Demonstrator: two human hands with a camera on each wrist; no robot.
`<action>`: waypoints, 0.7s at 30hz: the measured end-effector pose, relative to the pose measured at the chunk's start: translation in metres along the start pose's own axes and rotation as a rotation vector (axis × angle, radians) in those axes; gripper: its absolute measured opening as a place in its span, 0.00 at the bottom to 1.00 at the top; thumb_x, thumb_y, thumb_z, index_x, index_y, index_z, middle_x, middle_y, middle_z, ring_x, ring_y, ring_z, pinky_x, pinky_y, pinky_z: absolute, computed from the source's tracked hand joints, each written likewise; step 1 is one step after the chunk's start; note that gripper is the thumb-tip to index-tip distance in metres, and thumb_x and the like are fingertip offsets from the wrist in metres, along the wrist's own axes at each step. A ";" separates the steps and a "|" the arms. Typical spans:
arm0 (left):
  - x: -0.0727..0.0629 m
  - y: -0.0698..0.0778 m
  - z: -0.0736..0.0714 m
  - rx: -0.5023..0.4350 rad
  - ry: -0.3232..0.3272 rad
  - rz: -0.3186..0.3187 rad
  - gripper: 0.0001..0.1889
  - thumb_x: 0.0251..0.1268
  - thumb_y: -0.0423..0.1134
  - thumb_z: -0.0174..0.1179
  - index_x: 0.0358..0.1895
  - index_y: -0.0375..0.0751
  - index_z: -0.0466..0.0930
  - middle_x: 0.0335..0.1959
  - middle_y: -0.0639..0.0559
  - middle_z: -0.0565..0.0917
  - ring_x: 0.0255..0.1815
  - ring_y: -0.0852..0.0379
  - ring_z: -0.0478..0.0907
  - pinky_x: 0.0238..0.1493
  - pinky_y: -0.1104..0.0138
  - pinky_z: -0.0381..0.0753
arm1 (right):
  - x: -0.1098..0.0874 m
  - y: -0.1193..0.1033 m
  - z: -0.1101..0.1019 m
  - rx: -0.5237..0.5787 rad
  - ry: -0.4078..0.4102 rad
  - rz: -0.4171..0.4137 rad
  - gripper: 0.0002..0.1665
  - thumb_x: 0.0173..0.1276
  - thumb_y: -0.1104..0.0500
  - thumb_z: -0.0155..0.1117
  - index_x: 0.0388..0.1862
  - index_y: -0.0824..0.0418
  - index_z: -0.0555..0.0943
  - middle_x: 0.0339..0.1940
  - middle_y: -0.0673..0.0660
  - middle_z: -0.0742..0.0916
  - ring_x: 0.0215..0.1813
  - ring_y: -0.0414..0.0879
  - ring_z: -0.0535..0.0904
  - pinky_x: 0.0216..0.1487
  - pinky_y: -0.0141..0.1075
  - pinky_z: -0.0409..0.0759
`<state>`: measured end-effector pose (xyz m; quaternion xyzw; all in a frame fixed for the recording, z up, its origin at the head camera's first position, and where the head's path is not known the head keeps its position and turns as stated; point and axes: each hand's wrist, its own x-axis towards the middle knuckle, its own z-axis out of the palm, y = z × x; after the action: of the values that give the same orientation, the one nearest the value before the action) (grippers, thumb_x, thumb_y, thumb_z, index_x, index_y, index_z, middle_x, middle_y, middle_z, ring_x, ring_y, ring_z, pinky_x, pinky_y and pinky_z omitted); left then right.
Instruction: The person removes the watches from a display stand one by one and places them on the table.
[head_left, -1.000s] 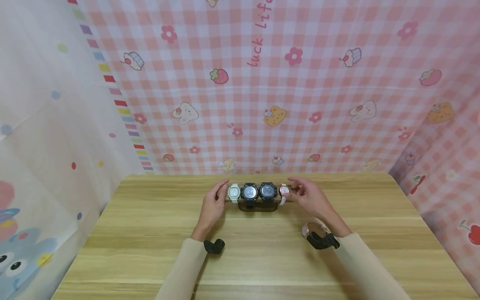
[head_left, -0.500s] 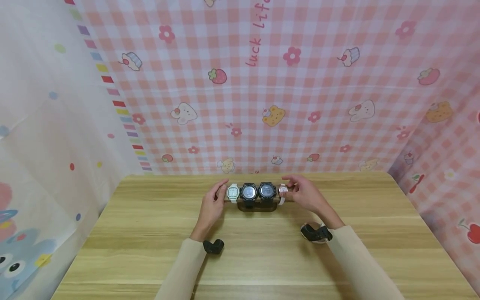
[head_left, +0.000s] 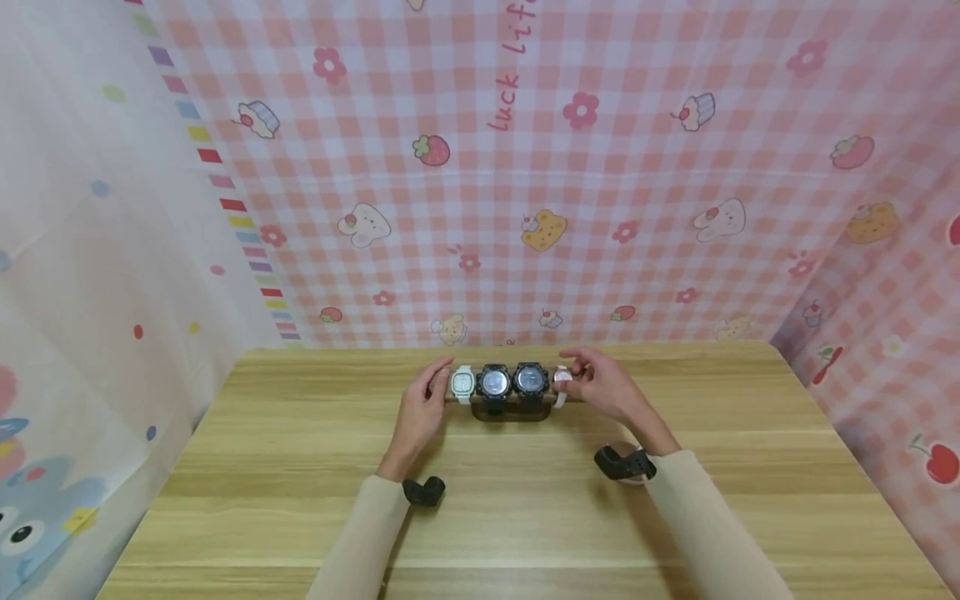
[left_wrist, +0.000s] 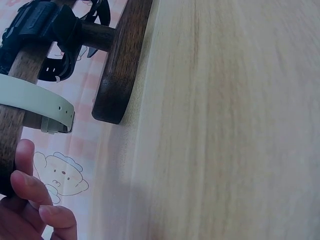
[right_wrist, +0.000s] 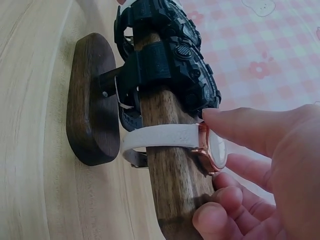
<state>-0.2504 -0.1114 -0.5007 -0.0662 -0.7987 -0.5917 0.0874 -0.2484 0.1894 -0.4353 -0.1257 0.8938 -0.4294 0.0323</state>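
Note:
A dark wooden watch stand with a T-shaped bar (right_wrist: 172,190) and a rounded base (right_wrist: 87,105) stands on the table. Along its bar sit a pale mint-white square watch (head_left: 462,383), two chunky black watches (head_left: 495,382), and a small rose-gold watch (right_wrist: 214,150) with a white strap (right_wrist: 160,135). My left hand (head_left: 420,410) grips the bar's left end, fingers curled round the wood beside the mint-white watch. My right hand (head_left: 606,385) pinches the rose-gold watch, thumb on its upper case edge; the other fingers curl by the bar's right end.
Another watch (head_left: 633,477) lies on the wooden table (head_left: 510,517) below my right wrist, mostly covered by the black wrist camera (head_left: 621,462). Behind the table hangs a pink checked cloth (head_left: 495,200); white and pink cloths flank it.
My right hand and forearm have shifted slightly left, in toward the bar, and the wrist camera now covers more of the watch on the table. The left hand keeps its grip.

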 end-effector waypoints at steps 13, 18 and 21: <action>0.000 0.000 0.000 -0.001 0.001 0.011 0.18 0.80 0.44 0.49 0.65 0.43 0.77 0.27 0.45 0.76 0.32 0.37 0.79 0.29 0.70 0.77 | -0.002 -0.001 0.006 -0.054 0.031 -0.047 0.33 0.62 0.60 0.73 0.64 0.70 0.75 0.39 0.58 0.79 0.38 0.47 0.73 0.40 0.38 0.73; 0.001 -0.001 0.000 0.004 0.003 0.008 0.17 0.79 0.44 0.49 0.63 0.46 0.78 0.28 0.44 0.77 0.31 0.39 0.79 0.30 0.70 0.77 | -0.003 -0.002 0.008 -0.076 0.047 -0.051 0.34 0.61 0.61 0.73 0.65 0.69 0.75 0.38 0.58 0.79 0.38 0.48 0.73 0.40 0.37 0.73; 0.001 -0.002 0.000 -0.003 -0.001 0.005 0.17 0.79 0.44 0.49 0.63 0.46 0.79 0.28 0.45 0.77 0.31 0.41 0.78 0.30 0.70 0.78 | -0.003 -0.002 0.008 -0.100 0.058 -0.062 0.33 0.60 0.62 0.73 0.64 0.69 0.75 0.37 0.58 0.79 0.37 0.47 0.73 0.39 0.36 0.74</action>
<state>-0.2521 -0.1117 -0.5027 -0.0686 -0.7976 -0.5927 0.0884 -0.2433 0.1826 -0.4391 -0.1422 0.9104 -0.3883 -0.0134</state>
